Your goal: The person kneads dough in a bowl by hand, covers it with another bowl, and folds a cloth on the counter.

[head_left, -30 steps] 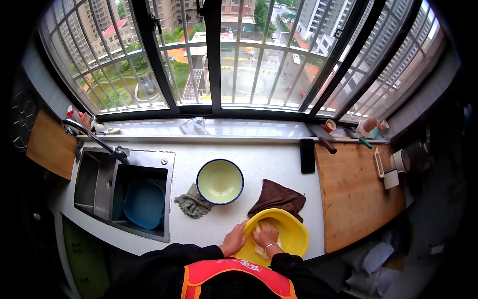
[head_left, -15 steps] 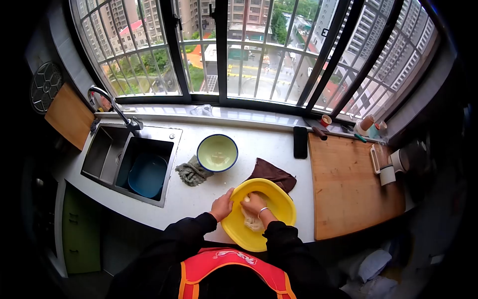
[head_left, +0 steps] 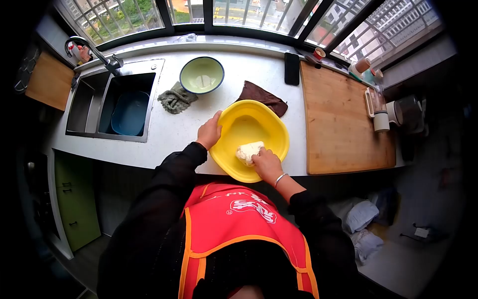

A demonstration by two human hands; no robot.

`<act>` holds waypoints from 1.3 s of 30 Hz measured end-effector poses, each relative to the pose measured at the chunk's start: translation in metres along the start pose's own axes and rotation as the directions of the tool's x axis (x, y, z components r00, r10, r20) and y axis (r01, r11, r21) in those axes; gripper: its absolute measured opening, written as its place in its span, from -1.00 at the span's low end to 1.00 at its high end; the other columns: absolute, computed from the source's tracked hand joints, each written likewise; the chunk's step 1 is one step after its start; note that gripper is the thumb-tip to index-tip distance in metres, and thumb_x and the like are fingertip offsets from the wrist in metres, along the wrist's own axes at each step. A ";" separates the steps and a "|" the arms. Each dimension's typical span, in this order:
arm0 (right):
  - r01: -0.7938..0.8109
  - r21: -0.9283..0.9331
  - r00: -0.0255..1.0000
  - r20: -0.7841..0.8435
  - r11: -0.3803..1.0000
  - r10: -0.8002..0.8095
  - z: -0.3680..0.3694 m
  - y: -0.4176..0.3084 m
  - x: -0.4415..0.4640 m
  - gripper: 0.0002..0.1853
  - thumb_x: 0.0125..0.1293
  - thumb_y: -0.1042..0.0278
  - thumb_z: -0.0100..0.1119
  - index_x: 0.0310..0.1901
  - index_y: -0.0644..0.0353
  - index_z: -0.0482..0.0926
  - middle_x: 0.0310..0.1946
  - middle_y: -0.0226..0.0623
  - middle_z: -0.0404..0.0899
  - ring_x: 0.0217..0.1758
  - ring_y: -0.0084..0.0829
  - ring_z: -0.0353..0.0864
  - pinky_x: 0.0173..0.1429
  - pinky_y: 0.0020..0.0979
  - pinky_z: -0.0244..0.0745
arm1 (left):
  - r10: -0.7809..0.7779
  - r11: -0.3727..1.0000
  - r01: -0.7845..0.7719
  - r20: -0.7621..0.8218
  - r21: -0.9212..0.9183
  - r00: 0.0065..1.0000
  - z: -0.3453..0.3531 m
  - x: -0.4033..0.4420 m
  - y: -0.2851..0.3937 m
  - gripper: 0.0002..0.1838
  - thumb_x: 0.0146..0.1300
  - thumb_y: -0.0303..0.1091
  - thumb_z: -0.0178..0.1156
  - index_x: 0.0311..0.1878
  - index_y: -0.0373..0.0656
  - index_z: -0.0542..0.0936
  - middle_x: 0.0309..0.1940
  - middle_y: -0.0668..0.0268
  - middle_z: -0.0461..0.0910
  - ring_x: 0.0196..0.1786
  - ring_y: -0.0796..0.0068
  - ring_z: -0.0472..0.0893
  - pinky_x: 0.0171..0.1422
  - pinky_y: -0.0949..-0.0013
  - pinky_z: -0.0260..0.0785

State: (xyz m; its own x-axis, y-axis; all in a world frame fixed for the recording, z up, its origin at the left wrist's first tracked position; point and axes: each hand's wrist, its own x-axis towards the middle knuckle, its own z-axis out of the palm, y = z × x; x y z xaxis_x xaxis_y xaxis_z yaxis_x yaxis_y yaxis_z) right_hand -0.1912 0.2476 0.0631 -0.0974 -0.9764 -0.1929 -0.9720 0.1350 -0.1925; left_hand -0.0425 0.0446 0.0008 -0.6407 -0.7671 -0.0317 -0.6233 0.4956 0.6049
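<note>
A yellow basin (head_left: 240, 130) stands at the counter's front edge. My left hand (head_left: 209, 132) is closed on its left rim, the thumb near the top of it. Inside the basin, toward the near side, lies a lump of pale, rough dough (head_left: 248, 151). My right hand (head_left: 268, 165) reaches over the near right rim with its fingers closed on the dough's right side. Behind the basin a dark brown cloth (head_left: 264, 97) lies crumpled. A pale green bowl with a blue rim (head_left: 201, 74) rests farther back, beside a grey-green rag (head_left: 177, 98).
On the left is a double sink (head_left: 90, 107) with a blue tub (head_left: 128, 115) in it and a curved faucet (head_left: 94, 50). A wooden board (head_left: 343, 114) covers the right side, with a black phone (head_left: 292, 69) next to it. Barred windows (head_left: 249, 12) rise behind.
My view has tilted downward. The right hand was pressing a fist into the dough; now it grips the lump's right side, and the dough looks gathered. My left hand stays on the rim.
</note>
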 end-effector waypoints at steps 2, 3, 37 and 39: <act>0.010 -0.042 0.993 0.116 0.999 -0.005 0.003 0.003 0.000 -0.84 0.10 0.36 0.02 -0.34 0.12 0.61 -0.29 -0.12 0.46 -0.30 -0.17 0.54 -0.26 -0.23 0.47 | -0.014 0.998 0.015 0.018 -0.053 1.000 -0.003 0.000 0.003 -0.40 0.12 -0.37 0.10 0.27 -0.01 0.21 -0.20 0.02 0.56 -0.17 -0.04 0.54 -0.11 0.06 0.39; 0.024 -0.088 0.976 0.217 0.996 -0.005 0.005 0.003 0.003 -0.83 0.10 0.37 0.02 -0.34 0.12 0.62 -0.26 -0.09 0.46 -0.32 -0.15 0.56 -0.26 -0.22 0.49 | -0.028 0.998 0.029 0.026 -0.058 0.999 -0.004 0.000 0.004 -0.40 0.12 -0.37 0.10 0.27 -0.01 0.21 -0.20 0.02 0.56 -0.17 -0.04 0.54 -0.11 0.06 0.39; -0.137 0.468 0.970 0.241 0.873 0.023 -0.013 -0.038 0.111 -0.60 0.09 0.17 0.15 -0.05 0.18 0.54 0.18 -0.07 0.32 0.29 -0.09 0.21 0.33 -0.23 0.08 | 0.192 0.974 -0.157 0.226 -0.164 0.955 -0.018 0.065 0.015 -0.44 0.17 -0.22 0.11 0.27 0.05 0.25 -0.15 0.06 0.49 -0.13 0.08 0.54 -0.09 0.11 0.39; 0.191 0.036 0.981 0.033 0.981 -0.192 0.023 -0.044 0.106 -0.53 0.05 0.08 0.15 -0.02 0.15 0.53 0.20 -0.07 0.30 0.30 -0.08 0.18 0.31 -0.10 0.05 | 0.173 0.950 -0.141 0.094 -0.279 0.980 -0.018 0.043 -0.001 -0.38 0.16 -0.18 0.13 0.28 -0.09 0.22 -0.10 0.03 0.44 -0.07 0.05 0.49 -0.03 0.11 0.37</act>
State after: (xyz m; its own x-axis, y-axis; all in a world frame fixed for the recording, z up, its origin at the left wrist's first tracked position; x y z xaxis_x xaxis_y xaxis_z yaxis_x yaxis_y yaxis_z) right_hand -0.1542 0.1416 0.0286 0.0985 -0.9781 -0.1836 -0.9642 -0.0482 -0.2608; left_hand -0.0618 0.0036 0.0133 -0.7780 -0.6283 -0.0010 -0.3768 0.4653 0.8009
